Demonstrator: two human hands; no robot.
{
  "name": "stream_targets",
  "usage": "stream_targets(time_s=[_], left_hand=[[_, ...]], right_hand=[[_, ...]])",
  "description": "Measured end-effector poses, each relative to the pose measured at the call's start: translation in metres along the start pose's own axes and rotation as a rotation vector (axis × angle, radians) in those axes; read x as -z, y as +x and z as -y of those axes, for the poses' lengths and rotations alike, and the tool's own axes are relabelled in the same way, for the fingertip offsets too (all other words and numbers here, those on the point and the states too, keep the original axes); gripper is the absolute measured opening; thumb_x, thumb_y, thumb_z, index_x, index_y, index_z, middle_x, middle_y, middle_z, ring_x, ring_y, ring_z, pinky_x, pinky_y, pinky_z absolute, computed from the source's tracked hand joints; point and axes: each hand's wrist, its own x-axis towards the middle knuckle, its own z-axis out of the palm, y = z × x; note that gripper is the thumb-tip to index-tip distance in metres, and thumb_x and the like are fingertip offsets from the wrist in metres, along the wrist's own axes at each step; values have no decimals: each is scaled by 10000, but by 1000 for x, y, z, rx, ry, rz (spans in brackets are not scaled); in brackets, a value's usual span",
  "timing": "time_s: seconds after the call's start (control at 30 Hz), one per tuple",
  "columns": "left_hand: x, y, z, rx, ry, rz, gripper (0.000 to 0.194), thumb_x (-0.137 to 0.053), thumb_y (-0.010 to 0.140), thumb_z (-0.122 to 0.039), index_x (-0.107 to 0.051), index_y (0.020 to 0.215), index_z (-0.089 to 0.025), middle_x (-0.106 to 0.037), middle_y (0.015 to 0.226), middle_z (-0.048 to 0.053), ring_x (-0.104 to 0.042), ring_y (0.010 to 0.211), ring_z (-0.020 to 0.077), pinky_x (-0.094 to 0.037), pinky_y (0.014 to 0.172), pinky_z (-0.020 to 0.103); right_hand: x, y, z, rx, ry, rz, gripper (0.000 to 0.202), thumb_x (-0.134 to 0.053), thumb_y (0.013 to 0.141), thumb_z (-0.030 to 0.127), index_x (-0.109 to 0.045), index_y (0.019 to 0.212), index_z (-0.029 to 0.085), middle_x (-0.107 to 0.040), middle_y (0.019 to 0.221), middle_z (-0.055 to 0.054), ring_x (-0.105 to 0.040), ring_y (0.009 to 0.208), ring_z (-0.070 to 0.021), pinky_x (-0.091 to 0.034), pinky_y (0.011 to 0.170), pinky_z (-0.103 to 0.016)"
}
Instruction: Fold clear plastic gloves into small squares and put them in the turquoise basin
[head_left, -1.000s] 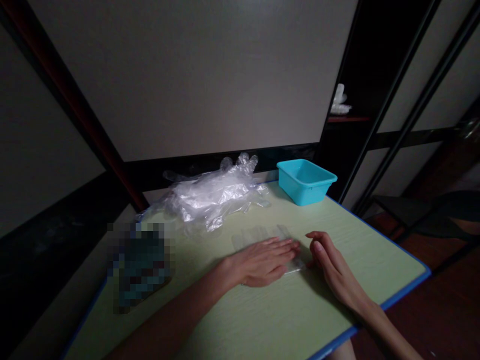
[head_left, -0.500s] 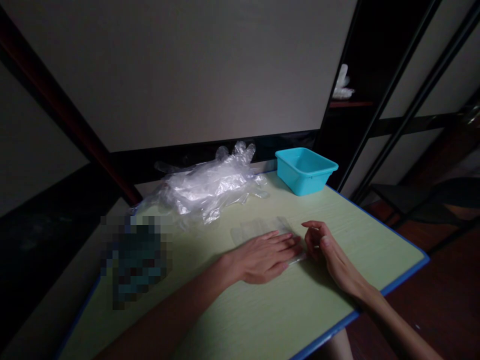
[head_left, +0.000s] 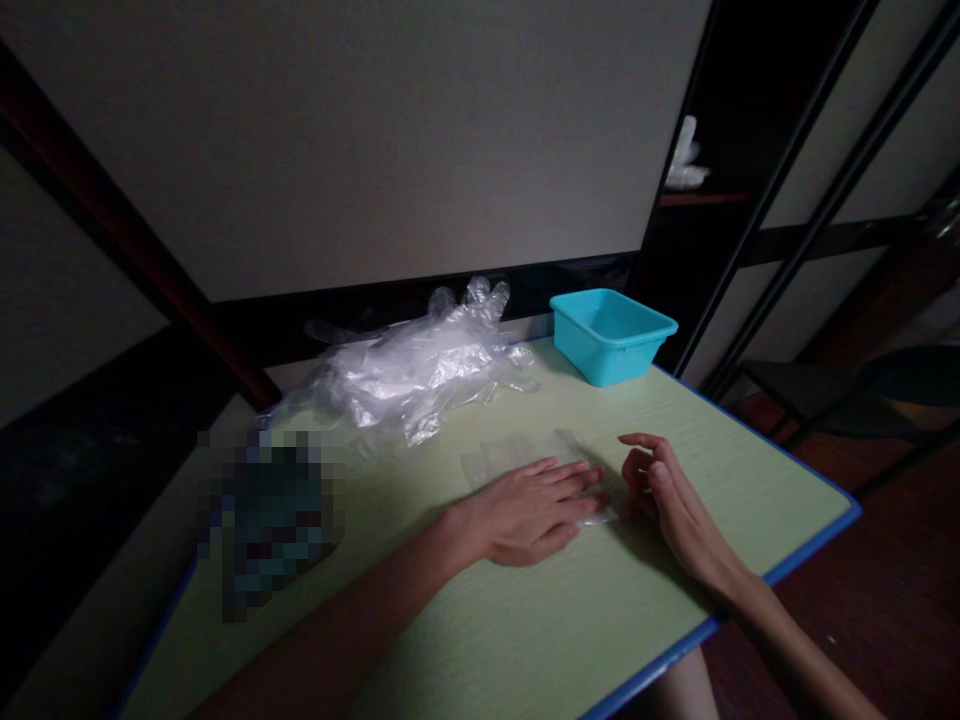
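My left hand (head_left: 529, 510) lies flat, fingers spread, on a clear plastic glove (head_left: 495, 458) spread on the table and partly covered by the hand. Just to the right, my right hand (head_left: 667, 500) is lifted slightly, its fingers loosely curled and apart, holding nothing. Behind the hands sits a heap of thin, see-through disposable gloves (head_left: 420, 370), crumpled and shiny, with some fingers sticking up.
A turquoise plastic basin (head_left: 615, 345) stands at the table's back right corner. On the left, a blurred-out item (head_left: 277, 525) rests on the pale green table (head_left: 465, 640), which has blue edging. Cabinet panels (head_left: 420, 140) rise behind it; a dark chair (head_left: 847, 400) stands at the right.
My right hand has moved a little to the right, away from the left hand and the glove. My left hand stays flat in about the same place.
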Motion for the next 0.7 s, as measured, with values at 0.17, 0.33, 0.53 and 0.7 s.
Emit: stream_targets(time_s=[0.17,0.33,0.53,0.7], left_hand=[[2,-1,-2,-4,9,10,439,-335,877,-284,-282,1312,-255,-196,1422,43,-144,1298,207,-126,1039,416],[3,0,-7,-1,-12,7,448,-398,849,-326,-329,1290,-296,-168,1428,41,-173,1288,260,-130,1027,466],[0,-1,-9,-8,-45,-12,468,-404,849,-395,-305,1301,-318,-110,1439,40,-93,1299,278,-111,1028,478],[7,-2,-9,-15,-57,-37,652,-410,803,-535,-208,1348,-239,-93,1437,76,-36,1302,281,-85,1039,464]], right_hand=[[1,0,-3,13,-10,-103,347,-243,887,450,-360,1107,209,-400,653,26,-407,527,-135,-374,504,-254],[2,2,-1,35,-15,-116,340,-251,887,436,-348,1111,200,-442,661,20,-438,539,-139,-374,523,-266],[1,2,1,60,-33,-109,321,-246,894,419,-347,1105,198,-468,684,11,-443,568,-139,-384,554,-271],[4,4,-1,93,-117,-216,311,-278,887,416,-405,1065,194,-512,755,-21,-496,668,-156,-418,622,-290]])
